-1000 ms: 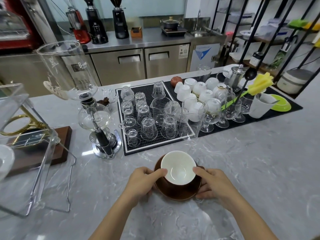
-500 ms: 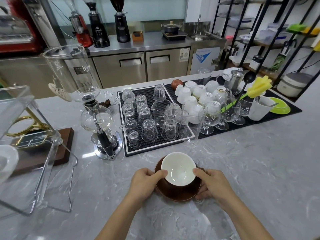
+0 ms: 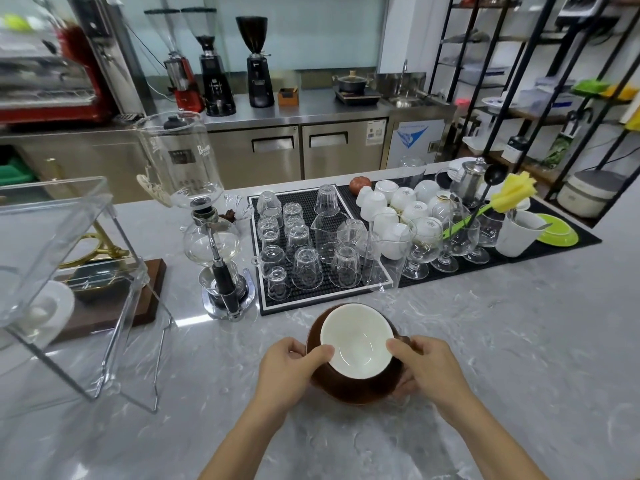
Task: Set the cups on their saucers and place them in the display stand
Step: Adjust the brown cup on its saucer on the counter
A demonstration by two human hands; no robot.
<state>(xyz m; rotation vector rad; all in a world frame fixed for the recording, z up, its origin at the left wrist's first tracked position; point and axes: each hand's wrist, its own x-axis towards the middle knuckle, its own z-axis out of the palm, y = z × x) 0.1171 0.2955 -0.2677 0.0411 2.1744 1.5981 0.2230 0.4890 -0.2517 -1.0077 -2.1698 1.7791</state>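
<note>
A brown cup (image 3: 356,344) with a white inside sits on a brown saucer (image 3: 360,389) in front of me on the grey marble counter. My left hand (image 3: 291,368) grips the saucer's left edge, thumb on the cup's rim. My right hand (image 3: 422,368) grips the saucer's right side by the cup's handle, thumb on the rim. The saucer looks slightly raised and tilted. At the far left stands the clear acrylic display stand (image 3: 62,258), with a white cup and saucer (image 3: 45,310) on its lower level and a dark cup (image 3: 97,282) in a gold holder behind it.
A glass siphon brewer (image 3: 214,237) stands left of centre. Behind the cup a black mat (image 3: 311,299) holds several upturned glasses. Further right are several white cups (image 3: 398,202), stemmed glasses, a white mug (image 3: 519,230) and a green saucer (image 3: 557,233).
Both hands have kept their hold on the cup and saucer, which appear to have lifted a little off the counter. The view has tilted up slightly.
</note>
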